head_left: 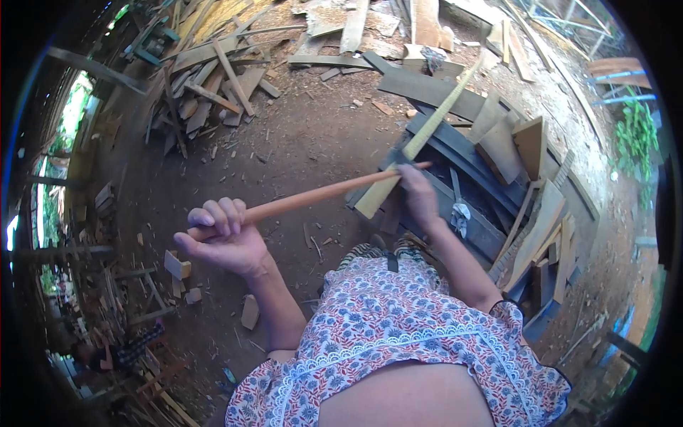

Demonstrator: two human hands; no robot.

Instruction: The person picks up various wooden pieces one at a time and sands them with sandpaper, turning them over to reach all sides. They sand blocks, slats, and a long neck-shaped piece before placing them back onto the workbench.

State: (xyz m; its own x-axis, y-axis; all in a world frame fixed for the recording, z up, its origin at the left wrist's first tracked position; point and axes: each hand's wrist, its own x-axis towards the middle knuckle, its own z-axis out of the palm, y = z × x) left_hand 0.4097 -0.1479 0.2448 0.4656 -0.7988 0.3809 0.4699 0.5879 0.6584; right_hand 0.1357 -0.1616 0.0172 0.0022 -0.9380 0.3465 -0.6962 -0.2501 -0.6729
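Observation:
A smooth reddish-brown wooden rod [313,198], thicker at the left and thinner at the right, slants across in front of me. My left hand [226,236] is closed around its thick end, the thumb stretched along it. Near the thin end, my right hand [420,198] is closed on a small dark grey piece [400,158] pressed against the rod; its kind is hard to make out. The rod's tip [425,165] sticks out past my right hand. Behind it, a long pale wooden strip [434,122] slants over dark boards, its near end below the rod.
Dark boards [455,153] and offcuts [544,220] are piled at the right, with a whitish rag [461,213] among them. Scrap wood [220,85] heaps up at the back left. Chips litter the dirt floor [284,135]. A person [117,354] is at the lower left.

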